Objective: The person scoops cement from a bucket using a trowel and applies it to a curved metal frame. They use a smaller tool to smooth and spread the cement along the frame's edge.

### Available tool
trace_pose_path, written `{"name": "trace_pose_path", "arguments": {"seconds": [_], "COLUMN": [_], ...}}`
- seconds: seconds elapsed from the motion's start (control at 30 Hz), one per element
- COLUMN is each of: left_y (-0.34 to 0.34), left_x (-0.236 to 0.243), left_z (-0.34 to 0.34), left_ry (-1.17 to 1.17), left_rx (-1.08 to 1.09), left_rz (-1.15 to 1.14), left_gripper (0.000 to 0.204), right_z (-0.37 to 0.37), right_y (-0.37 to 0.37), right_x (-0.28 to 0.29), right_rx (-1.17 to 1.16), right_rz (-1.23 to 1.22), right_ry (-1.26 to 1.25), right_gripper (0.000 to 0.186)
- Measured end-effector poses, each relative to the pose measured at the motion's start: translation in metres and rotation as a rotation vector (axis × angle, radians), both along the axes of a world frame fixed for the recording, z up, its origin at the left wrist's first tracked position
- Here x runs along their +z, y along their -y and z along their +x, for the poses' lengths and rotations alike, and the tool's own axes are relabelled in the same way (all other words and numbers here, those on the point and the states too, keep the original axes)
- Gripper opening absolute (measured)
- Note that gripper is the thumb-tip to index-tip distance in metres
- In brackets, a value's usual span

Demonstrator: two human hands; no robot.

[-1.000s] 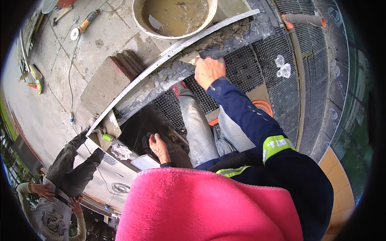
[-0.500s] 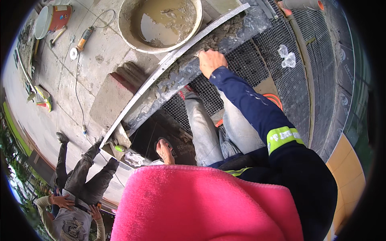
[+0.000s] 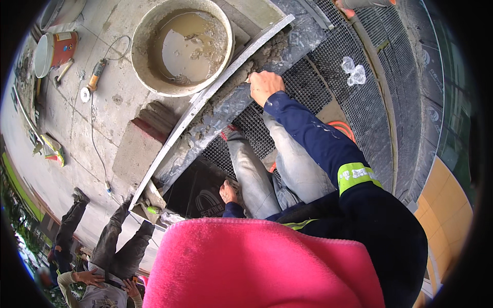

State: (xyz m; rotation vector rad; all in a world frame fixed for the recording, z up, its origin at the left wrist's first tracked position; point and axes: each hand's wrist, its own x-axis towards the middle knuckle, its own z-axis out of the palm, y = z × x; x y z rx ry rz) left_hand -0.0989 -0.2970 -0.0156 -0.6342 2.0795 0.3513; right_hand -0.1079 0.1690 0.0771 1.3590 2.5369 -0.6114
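My right hand (image 3: 265,86) is closed at the inner edge of a mortar-covered ledge (image 3: 205,119). Its fingers curl down against the mortar, and whatever they grip is hidden beneath the knuckles. Wet grey mortar lies along the ledge beside a long pale metal edge strip (image 3: 177,128). Just beyond the strip stands a large round bucket (image 3: 137,61) with murky water and mortar in it. Lower down, my left hand (image 3: 228,192) hangs beside my knee over a black printed sheet (image 3: 192,192), its fingers curled and nothing showing in them.
Stone blocks (image 3: 136,156) lie beyond the strip. Farther left are an angle grinder (image 3: 94,77) with its cord, a hammer (image 3: 63,72) and a red-and-white bucket (image 3: 61,51). Black dimpled matting (image 3: 354,113) lines the trench, with clear plastic (image 3: 354,72) on it. Another person (image 3: 105,277) stands lower left.
The view has shifted, so the bucket and tools sit lower and farther left. My left hand has drawn in toward my knee, off a dark rounded shape. My right hand stays closed at the mortar.
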Motion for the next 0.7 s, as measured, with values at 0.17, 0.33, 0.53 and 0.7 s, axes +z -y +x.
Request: {"name": "trace_pose_path", "arguments": {"seconds": [0.17,0.33,0.53,0.7], "left_y": [0.006,-0.048,-0.106,-0.145], "left_x": [0.003,0.020,0.037,0.030], "left_z": [0.004,0.020,0.031,0.057], "left_ry": [-0.065,0.084,0.086,0.319], "left_rx": [0.037,0.077,-0.213,-0.435], "left_rz": [0.005,-0.125,-0.103,-0.088], "left_gripper": [0.040,0.038,0.088,0.106], "right_z": [0.013,0.038,0.056,0.070], "right_y": [-0.030,-0.069,-0.108,-0.145], "right_x": [0.075,0.024,0.076,0.026], "right_rx": [0.020,-0.018,0.009,-0.113], "right_rz": [-0.068,-0.047,-0.090,-0.002], "right_ry": [0.031,0.067,0.065,0.106], "right_gripper": [0.014,0.017,0.015,0.015]}}
